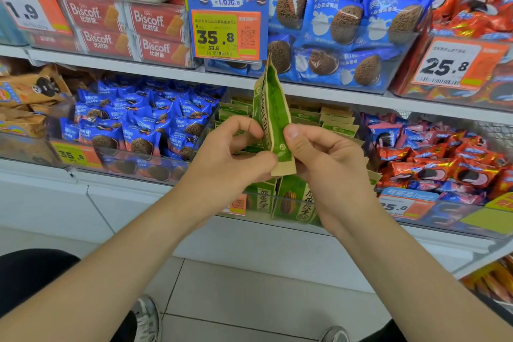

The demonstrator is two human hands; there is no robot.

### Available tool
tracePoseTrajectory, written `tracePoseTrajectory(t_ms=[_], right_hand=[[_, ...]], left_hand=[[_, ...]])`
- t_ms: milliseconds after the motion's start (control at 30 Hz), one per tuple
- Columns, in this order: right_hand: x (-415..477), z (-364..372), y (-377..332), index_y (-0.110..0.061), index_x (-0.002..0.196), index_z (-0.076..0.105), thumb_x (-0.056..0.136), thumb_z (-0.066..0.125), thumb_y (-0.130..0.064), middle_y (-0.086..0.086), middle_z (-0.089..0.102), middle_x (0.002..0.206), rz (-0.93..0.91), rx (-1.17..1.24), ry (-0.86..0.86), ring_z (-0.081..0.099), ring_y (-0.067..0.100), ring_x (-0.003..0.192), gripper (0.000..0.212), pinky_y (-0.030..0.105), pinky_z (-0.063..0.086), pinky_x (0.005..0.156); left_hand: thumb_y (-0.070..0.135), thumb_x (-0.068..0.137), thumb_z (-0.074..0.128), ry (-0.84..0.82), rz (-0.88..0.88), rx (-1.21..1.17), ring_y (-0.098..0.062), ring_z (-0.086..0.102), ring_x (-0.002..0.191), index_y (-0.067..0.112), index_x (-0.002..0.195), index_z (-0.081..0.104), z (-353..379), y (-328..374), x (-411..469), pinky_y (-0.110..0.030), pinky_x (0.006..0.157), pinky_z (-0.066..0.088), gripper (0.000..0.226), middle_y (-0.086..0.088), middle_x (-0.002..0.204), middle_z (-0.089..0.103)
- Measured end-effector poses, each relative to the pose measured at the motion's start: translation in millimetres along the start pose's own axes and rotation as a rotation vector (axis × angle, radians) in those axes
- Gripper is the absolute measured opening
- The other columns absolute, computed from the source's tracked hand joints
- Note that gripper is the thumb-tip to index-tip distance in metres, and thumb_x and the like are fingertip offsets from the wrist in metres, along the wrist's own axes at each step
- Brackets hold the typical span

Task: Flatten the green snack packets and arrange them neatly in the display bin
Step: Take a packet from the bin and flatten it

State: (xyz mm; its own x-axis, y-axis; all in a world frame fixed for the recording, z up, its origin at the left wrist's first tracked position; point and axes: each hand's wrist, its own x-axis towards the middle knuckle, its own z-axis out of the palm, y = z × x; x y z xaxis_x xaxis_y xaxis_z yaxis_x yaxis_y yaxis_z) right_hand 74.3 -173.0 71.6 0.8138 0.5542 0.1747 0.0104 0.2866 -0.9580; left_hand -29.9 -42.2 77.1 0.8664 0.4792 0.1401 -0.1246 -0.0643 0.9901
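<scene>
The right thumb (293, 133) presses flat on the face of a green snack packet (273, 108). The other right fingers are hidden behind the pack, so that side reads as a pinch through it. The left fingers (241, 126) curl in against the packet's left edge, and the left thumb (262, 159) meets its lower corner from beneath. Gripped at the lower half from both edges, the packet stands upright and nearly edge-on to the camera, with its tan top seal pointing up. This hold probably lets the two hands squeeze and smooth the pouch before it goes back. The left hand (230, 153) and right hand (322, 158) keep it in the air just above and in front of the display bin (266, 215), close to where it has to end up. Inside that clear-fronted bin, more green packets (294, 200) stand against the front wall and sit in rows toward the back, tan tops upward. The slot meant for this one is hidden by the hands. Blue biscuit packs (138, 125) fill the bin to the left and red packs (444, 164) the bin to the right, so the green row has to stay within its own walls.
</scene>
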Motion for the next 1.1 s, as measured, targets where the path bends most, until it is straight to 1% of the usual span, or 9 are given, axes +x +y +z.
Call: tracePoseTrajectory(t_ms=[133,233,400,500,600,733,833,933,1100], right_hand=[[3.2,-8.8,-13.7,-0.004,0.097,0.079,0.094,0.074,-0.010,0.017,0.080,0.091,0.050,-0.238,-0.236,0.078,0.027,0.078,0.008,0.037,0.065,0.070],[2.4,-13.6,-20.5,-0.002,0.100,0.078,0.092,0.077,-0.014,0.019,0.080,0.093,0.124,-0.309,-0.414,0.077,0.034,0.084,0.014,0.051,0.066,0.081],[5.2,-3.8,-10.8,-0.004,0.087,0.074,0.100,0.073,-0.029,0.015,0.076,0.077,-0.166,-0.408,-0.137,0.074,0.035,0.072,0.028,0.057,0.064,0.072],[9.0,-5.4,0.9,-0.014,0.081,0.066,0.107,0.062,-0.030,-0.003,0.062,0.064,-0.483,-0.727,-0.028,0.059,0.013,0.059,0.031,0.031,0.050,0.057],[10.0,-3.7,0.7,-0.020,0.080,0.064,0.108,0.060,-0.025,-0.016,0.055,0.058,-0.427,-0.743,-0.023,0.049,0.005,0.054,0.029,0.016,0.033,0.053],[9.3,-2.8,1.2,-0.023,0.075,0.063,0.109,0.059,-0.026,-0.013,0.056,0.058,-0.282,-0.605,-0.070,0.048,0.008,0.055,0.034,0.033,0.046,0.056],[8.1,-4.5,-4.0,-0.013,0.101,0.071,0.108,0.060,-0.027,0.010,0.074,0.090,-0.199,-0.409,-0.163,0.071,0.030,0.082,0.019,0.048,0.062,0.078],[13.2,-13.9,-9.9,-0.038,0.138,0.060,0.105,0.061,-0.043,0.003,0.066,0.111,-0.144,-0.405,-0.304,0.067,0.020,0.107,0.033,0.041,0.059,0.097],[19.8,-19.3,-8.8,-0.015,0.090,0.066,0.088,0.079,-0.058,0.017,0.063,0.097,-0.231,-0.594,-0.240,0.060,0.015,0.086,0.045,0.032,0.052,0.074]], left_hand=[[0.029,0.105,0.064,0.095,0.006,-0.084,-0.022,0.077,0.088,0.012,0.103,0.049,-2.3,3.9,1.1,-0.030,0.075,0.063,0.023,-0.004,0.096,0.077],[0.039,0.109,0.054,0.161,0.025,-0.038,-0.011,0.069,0.073,0.013,0.102,0.050,-1.0,4.5,0.7,-0.025,0.064,0.059,0.027,0.001,0.084,0.068],[0.035,0.111,0.051,0.031,0.159,0.133,-0.010,0.062,0.074,0.009,0.109,0.051,3.9,-4.2,-0.7,-0.028,0.068,0.056,0.026,0.006,0.079,0.062],[0.022,0.114,0.047,-0.046,0.258,0.284,-0.007,0.052,0.075,0.009,0.103,0.054,5.3,-8.7,-0.3,-0.025,0.072,0.045,0.018,0.009,0.080,0.054],[0.026,0.111,0.048,-0.043,0.251,0.278,-0.025,0.046,0.079,0.005,0.101,0.052,2.2,-9.1,4.0,-0.043,0.076,0.041,0.023,-0.009,0.083,0.049],[0.031,0.106,0.049,-0.069,0.232,0.268,-0.042,0.051,0.090,0.000,0.106,0.052,-0.1,-5.3,4.5,-0.063,0.090,0.047,0.031,-0.030,0.096,0.049],[0.026,0.113,0.047,-0.126,0.195,0.255,-0.026,0.054,0.086,0.007,0.101,0.054,-7.9,-1.5,3.5,-0.041,0.085,0.047,0.023,-0.019,0.092,0.055],[0.023,0.113,0.046,-0.255,0.109,0.237,-0.014,0.052,0.085,0.010,0.099,0.052,-19.7,5.5,4.6,-0.029,0.081,0.044,0.021,-0.002,0.086,0.054],[0.030,0.113,0.046,-0.365,0.003,0.280,-0.024,0.057,0.075,0.013,0.108,0.050,-19.1,2.5,1.0,-0.038,0.063,0.049,0.018,-0.025,0.090,0.060]])
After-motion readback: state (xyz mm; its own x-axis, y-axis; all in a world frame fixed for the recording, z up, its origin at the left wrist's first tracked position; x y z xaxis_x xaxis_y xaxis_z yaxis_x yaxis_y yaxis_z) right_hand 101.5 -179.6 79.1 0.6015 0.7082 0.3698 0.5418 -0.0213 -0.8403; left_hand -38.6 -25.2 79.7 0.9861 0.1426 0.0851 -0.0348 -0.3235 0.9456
